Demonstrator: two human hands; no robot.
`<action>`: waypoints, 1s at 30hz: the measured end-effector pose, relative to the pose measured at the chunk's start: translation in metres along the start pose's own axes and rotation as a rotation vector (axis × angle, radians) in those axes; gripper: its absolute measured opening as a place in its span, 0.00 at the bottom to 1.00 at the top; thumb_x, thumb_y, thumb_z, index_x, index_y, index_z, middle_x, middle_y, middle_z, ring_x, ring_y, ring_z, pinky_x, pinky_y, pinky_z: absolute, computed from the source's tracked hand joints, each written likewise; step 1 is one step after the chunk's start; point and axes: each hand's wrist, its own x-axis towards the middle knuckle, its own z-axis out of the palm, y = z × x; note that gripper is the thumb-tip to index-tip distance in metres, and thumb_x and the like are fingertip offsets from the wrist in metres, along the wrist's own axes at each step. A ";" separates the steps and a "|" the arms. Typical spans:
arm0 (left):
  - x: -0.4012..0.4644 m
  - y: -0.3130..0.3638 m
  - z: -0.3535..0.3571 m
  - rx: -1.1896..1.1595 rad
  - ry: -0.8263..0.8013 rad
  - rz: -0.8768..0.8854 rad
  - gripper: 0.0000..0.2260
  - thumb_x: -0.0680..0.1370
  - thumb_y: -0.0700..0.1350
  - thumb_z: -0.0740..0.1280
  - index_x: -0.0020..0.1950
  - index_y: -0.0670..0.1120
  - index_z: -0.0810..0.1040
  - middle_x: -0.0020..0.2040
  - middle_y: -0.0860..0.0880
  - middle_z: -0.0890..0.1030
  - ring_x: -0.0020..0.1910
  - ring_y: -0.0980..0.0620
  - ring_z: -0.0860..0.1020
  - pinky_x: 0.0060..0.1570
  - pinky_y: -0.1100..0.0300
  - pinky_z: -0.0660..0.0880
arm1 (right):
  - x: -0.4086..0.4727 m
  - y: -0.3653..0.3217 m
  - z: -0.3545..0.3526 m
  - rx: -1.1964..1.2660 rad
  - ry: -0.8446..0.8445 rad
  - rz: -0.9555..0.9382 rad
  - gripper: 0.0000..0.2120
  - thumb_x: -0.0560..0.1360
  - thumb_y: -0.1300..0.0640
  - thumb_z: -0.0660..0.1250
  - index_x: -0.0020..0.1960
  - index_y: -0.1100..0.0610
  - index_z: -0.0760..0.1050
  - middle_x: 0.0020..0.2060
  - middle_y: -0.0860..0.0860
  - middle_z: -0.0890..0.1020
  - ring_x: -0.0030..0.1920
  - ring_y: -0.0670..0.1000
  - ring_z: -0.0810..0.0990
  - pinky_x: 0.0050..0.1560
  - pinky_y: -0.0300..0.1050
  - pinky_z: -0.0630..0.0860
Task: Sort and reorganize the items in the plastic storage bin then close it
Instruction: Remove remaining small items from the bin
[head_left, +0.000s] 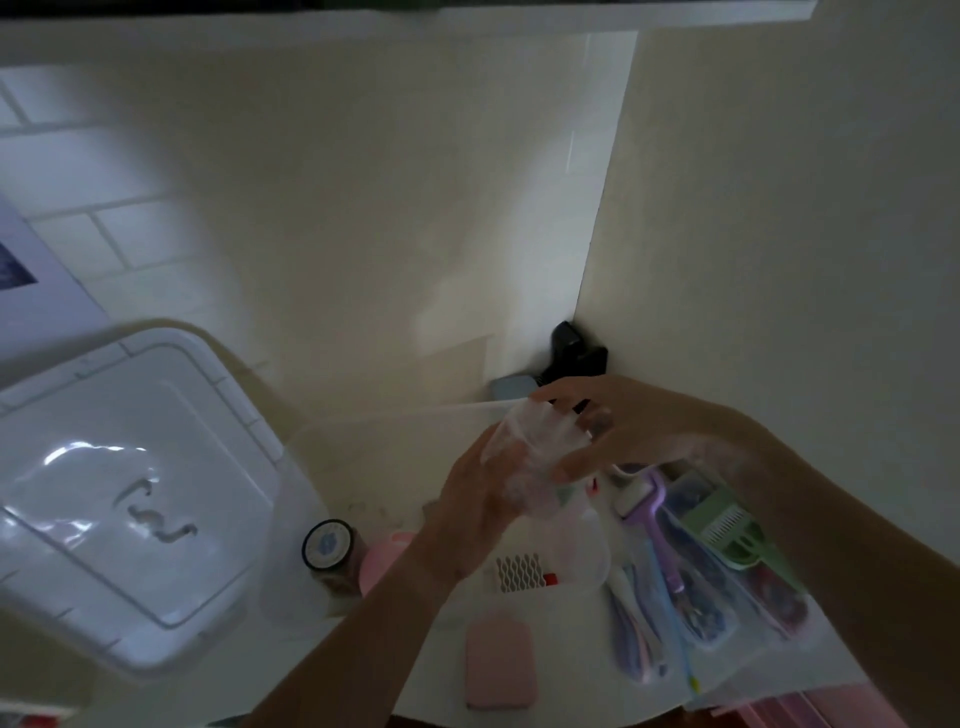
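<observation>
Both hands hold a stack of clear plastic cups (530, 441) above the open clear plastic storage bin (374, 431). My left hand (478, 504) grips the stack from below, and my right hand (618, 426) curls round its upper end. Inside the bin lie a pink case (500, 660), a pink round item (387, 556), a jar with a dark-rimmed lid (328, 545), a white grater-like piece (519, 571), a purple roller tool (649, 514), a green scoop (727, 530) and several packaged utensils (675, 613). The bin's white lid (130, 493) lies to the left, off the bin.
A cream wall corner rises just behind the bin. A black object (574, 356) and a grey-blue item (511, 387) sit in that corner. White floor tiles (104, 234) show at the upper left. Pink furniture edges (810, 706) appear at the lower right.
</observation>
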 end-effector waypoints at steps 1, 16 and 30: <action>0.002 -0.002 0.001 -0.115 -0.036 -0.071 0.23 0.81 0.52 0.65 0.74 0.46 0.71 0.71 0.42 0.74 0.73 0.36 0.69 0.71 0.36 0.64 | 0.001 -0.001 -0.001 -0.053 0.010 -0.005 0.38 0.60 0.42 0.81 0.66 0.37 0.70 0.57 0.38 0.78 0.56 0.43 0.80 0.57 0.42 0.79; 0.000 0.012 0.014 -0.347 -0.134 -0.534 0.39 0.75 0.67 0.63 0.74 0.40 0.69 0.56 0.38 0.79 0.46 0.39 0.78 0.45 0.51 0.77 | -0.005 0.004 -0.006 -0.102 -0.184 -0.096 0.44 0.66 0.55 0.80 0.71 0.32 0.60 0.61 0.33 0.70 0.63 0.39 0.73 0.62 0.45 0.77; -0.008 0.005 0.017 -0.448 -0.219 -0.342 0.31 0.75 0.56 0.67 0.73 0.39 0.71 0.67 0.33 0.72 0.56 0.32 0.75 0.43 0.53 0.81 | -0.010 0.006 -0.006 0.050 -0.123 -0.158 0.41 0.65 0.57 0.80 0.69 0.33 0.65 0.64 0.38 0.74 0.65 0.45 0.75 0.64 0.53 0.76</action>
